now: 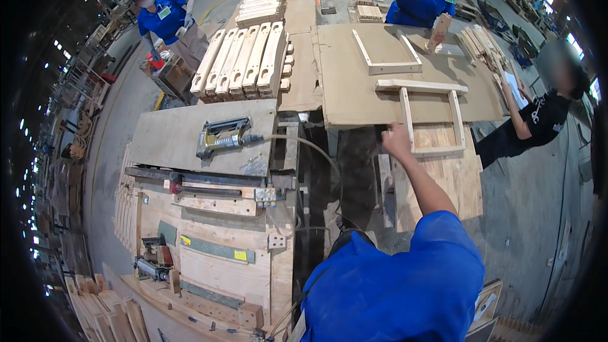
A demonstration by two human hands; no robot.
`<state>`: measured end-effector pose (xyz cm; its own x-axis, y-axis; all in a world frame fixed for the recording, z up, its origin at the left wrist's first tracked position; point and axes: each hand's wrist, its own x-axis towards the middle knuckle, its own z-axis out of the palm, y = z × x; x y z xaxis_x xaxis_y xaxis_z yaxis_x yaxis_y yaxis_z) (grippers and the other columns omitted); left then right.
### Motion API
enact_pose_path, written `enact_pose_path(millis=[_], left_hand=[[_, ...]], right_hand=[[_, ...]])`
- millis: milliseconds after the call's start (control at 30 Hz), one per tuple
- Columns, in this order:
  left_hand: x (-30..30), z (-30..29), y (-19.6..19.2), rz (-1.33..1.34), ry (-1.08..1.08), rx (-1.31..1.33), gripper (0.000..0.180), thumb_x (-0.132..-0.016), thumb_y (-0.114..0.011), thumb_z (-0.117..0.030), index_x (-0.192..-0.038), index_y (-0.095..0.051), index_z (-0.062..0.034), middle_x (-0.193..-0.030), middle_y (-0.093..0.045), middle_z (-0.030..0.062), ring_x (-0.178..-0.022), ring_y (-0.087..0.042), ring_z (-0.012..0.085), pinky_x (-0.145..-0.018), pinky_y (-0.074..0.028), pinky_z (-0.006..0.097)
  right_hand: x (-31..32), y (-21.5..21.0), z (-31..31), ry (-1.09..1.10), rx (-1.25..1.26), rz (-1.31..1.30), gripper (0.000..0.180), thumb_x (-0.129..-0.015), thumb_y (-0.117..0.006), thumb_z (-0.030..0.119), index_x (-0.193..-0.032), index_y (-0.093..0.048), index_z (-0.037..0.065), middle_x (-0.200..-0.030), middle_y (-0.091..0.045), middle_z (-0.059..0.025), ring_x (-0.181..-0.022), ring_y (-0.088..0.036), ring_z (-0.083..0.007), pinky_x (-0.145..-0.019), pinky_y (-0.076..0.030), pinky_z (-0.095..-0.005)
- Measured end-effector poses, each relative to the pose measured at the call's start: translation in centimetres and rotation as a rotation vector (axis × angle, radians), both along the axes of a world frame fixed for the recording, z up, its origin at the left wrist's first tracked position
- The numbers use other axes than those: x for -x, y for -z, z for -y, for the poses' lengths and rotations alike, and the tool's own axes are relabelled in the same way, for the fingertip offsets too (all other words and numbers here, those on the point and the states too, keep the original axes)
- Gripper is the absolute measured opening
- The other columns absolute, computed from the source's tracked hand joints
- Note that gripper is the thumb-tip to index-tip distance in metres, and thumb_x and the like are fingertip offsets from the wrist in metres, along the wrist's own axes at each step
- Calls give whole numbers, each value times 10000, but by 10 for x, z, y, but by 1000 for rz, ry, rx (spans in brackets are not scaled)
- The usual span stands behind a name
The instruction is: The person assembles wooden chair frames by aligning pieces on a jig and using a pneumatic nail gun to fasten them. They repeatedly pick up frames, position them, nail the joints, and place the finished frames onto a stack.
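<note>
One right hand (397, 139) in sight, fingers curled just beside left leg (406, 111) of wooden frame (421, 85); whether clamped on it, cannot tell. Left hand out of view. Frame spans cardboard-topped worktop (348, 104) and wooden panel (437, 187); best steadied at both legs, joints unstrained.

Plain bright-blue shirt (392, 288), creased cloth; short right sleeve (446, 235); bare right forearm (427, 180), bare right hand (396, 141).

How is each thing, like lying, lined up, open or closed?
Nearer wooden frame: closed on four sides
Farther wooden frame: open on one side
Right hand: curled beside nearer frame, grip unclear
Yellowish nail gun: lying, unheld
Hammer: lying flat, unheld
Pale slats: lined up side by side
</note>
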<state>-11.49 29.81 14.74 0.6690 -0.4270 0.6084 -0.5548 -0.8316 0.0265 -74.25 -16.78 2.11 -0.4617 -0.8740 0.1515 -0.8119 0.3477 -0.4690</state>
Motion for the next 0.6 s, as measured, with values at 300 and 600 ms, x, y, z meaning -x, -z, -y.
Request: enact_pose_path(millis=[300, 600], left_hand=[[44, 122, 5, -555, 177, 166, 518, -1004, -711, -254, -1421, -583, 26, -1356, -662, 224, -1241, -644, 342, -1060, -502, 440], [118, 261, 35, -720, 878, 334, 239, -999, -693, -47, -1215, -700, 58, -1089, -757, 187, -972, -739, 274, -878, -583, 371]], right_hand=[[75, 19, 72, 337, -180, 217, 538, -907, -698, 307, -1357, -576, 39, -1291, -639, -257, -1236, -626, -461, -1054, -513, -538], [133, 15, 57, 50, -230, 763, 418, -876, -612, 210, -1230, -595, -11, -947, -695, -162, -762, -693, -297, -738, -596, -514]])
